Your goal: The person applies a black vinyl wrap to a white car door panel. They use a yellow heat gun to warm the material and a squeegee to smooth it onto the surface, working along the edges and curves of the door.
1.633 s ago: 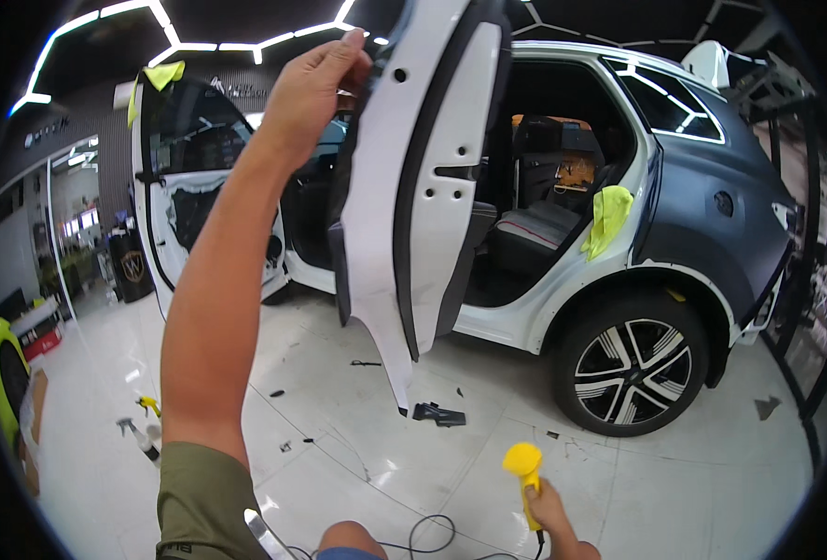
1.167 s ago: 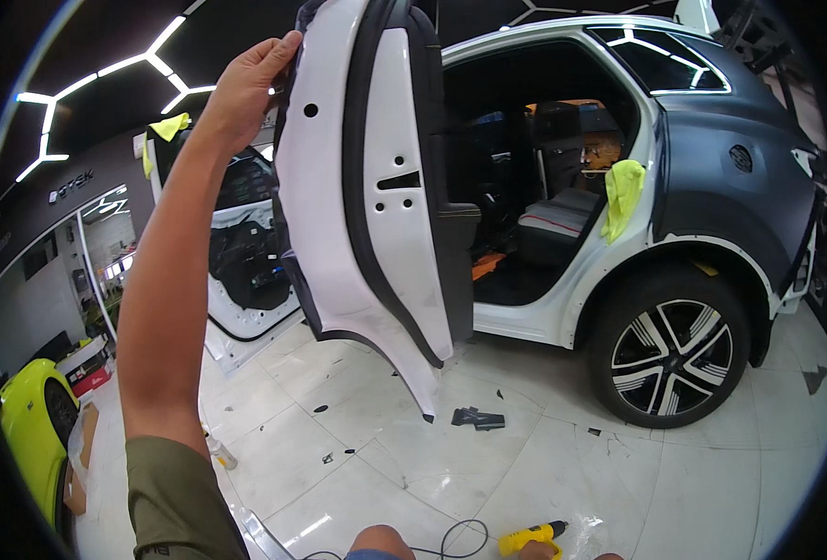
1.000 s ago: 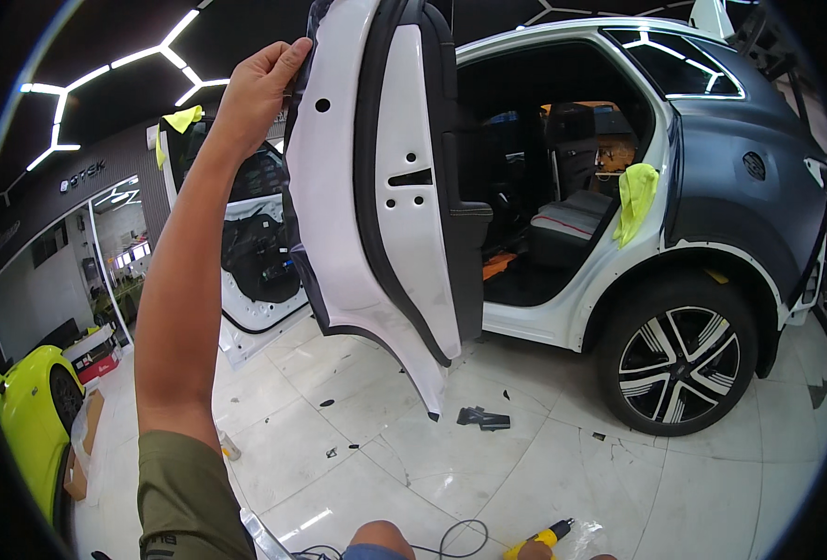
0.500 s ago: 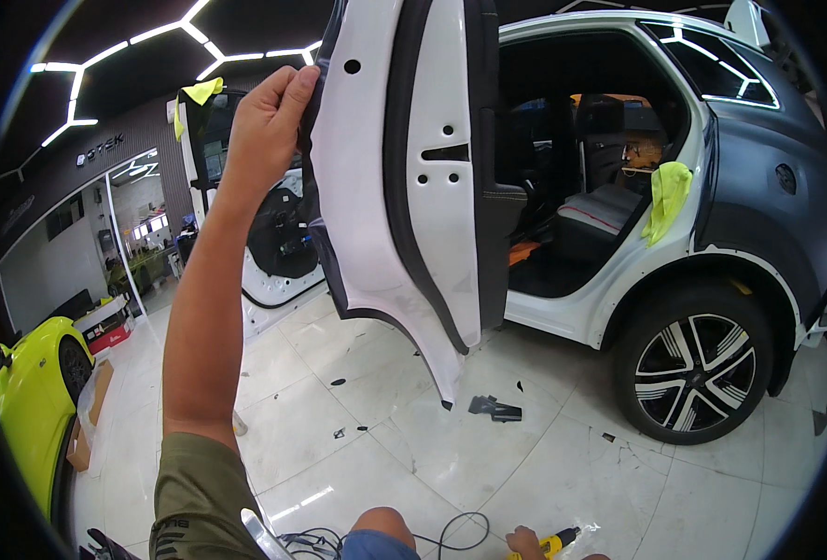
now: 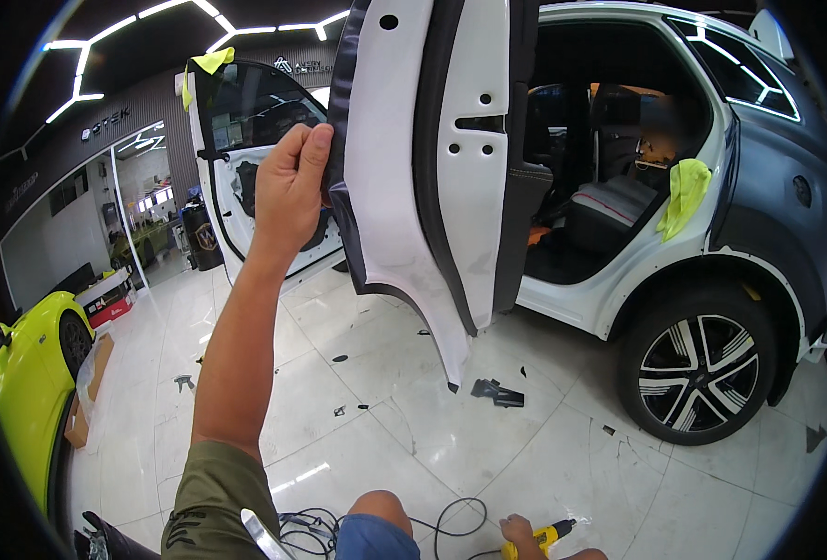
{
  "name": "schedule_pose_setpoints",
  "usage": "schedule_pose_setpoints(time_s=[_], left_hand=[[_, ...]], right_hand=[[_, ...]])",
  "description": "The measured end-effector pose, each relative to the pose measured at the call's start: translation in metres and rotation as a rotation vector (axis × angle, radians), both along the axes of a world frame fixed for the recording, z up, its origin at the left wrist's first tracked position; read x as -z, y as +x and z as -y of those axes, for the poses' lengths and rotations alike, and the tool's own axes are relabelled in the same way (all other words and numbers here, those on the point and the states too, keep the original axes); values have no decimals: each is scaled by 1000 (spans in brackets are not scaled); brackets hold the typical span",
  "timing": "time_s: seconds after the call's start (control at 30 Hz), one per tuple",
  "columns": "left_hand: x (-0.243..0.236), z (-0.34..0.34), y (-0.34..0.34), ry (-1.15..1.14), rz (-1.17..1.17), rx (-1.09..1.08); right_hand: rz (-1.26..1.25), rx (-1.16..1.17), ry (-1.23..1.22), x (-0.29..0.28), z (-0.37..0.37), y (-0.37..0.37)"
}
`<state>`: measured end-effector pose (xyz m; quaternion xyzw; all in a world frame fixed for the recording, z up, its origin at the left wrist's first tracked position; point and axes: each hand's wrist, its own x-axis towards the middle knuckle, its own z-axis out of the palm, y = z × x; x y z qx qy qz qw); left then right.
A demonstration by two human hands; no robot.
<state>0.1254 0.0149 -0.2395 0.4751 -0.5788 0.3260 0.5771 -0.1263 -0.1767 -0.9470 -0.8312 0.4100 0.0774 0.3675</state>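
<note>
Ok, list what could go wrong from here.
The black cable lies looped on the floor near the knee and might snag a foot. The dark film along the white door's edge looks creased beside the left hand; wrinkles could set. The yellow heat gun, held low in the right hand, could scorch something if hot.

Left hand (image 5: pixel 289 187) raised, pinched dark film (image 5: pixel 341 201) along the white door's (image 5: pixel 383 140) edge. Right hand (image 5: pixel 518 530), low, gripped a yellow gun-shaped tool (image 5: pixel 548 538). Dark scraps (image 5: pixel 498 393) lay on the tiled floor (image 5: pixel 572 490).
</note>
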Motion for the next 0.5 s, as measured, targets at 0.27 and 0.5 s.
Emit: schedule_pose_setpoints(time_s=[0.27, 0.5], left_hand=[[36, 0, 7, 6, -123, 77], [52, 5, 11, -21, -119, 116]], right_hand=[[22, -1, -21, 1, -4, 0], [87, -20, -54, 5, -7, 3]])
